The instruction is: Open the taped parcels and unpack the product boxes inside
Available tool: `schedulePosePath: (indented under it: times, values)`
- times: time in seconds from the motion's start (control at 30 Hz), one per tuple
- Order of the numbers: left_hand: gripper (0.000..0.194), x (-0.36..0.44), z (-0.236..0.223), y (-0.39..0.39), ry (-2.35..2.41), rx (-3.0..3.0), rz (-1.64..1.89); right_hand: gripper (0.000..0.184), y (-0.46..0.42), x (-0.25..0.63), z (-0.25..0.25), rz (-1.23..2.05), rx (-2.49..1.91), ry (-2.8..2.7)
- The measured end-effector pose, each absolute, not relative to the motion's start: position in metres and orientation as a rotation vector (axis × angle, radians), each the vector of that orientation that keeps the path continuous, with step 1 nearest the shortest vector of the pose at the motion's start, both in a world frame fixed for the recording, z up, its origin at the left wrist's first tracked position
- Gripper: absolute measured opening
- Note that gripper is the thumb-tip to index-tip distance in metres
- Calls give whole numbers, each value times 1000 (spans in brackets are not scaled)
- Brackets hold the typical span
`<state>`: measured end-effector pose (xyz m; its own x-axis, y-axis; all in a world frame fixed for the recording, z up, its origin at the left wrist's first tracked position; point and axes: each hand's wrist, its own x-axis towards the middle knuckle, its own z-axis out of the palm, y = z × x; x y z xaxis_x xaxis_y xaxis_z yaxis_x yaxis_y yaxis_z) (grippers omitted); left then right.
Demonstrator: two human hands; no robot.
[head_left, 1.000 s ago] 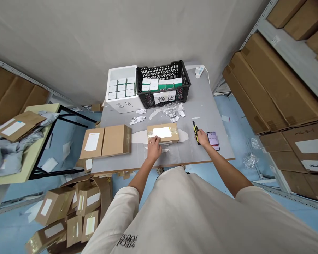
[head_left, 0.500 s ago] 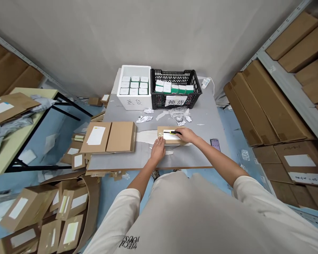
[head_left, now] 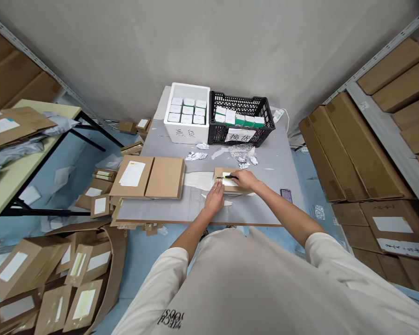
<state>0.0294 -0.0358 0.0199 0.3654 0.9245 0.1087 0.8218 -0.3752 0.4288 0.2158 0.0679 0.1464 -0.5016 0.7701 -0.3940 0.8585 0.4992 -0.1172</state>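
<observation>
A small cardboard box (head_left: 238,189) with a white label and clear tape lies on the grey table (head_left: 195,211) in front of me. My right hand (head_left: 243,178) is closed around a black and yellow utility knife (head_left: 230,177), held low across the box's top. The blade points left, near the taped left end; whether it cuts into the tape is too small to see. Flat against the box's front left corner lies my left hand (head_left: 215,196), fingers stretched out and close together. A strip of pale paper or tape (head_left: 199,179) lies left of the box.
Two larger cardboard boxes (head_left: 165,177) sit to the left. Behind stand a white foam box (head_left: 186,130) and a black crate (head_left: 240,135), both holding white-and-green cartons. Crumpled paper (head_left: 196,156), bubble wrap (head_left: 240,151) and a phone (head_left: 286,196) lie on the table.
The view has shifted, so the table's things appear slightly further right. The knife tip has moved left along the box top, closer to its left end. My left hand stays at the box's corner.
</observation>
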Motion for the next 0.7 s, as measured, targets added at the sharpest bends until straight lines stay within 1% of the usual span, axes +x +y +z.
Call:
schedulePosePath:
  times: [0.13,0.7]
  values:
    - [63,29,19,-35,1528,2332,475,42,67,213,146,-378,1358,2446]
    - [68,34,19,-35,1529,2359,422,38,60,209,134,-303,1319,2462]
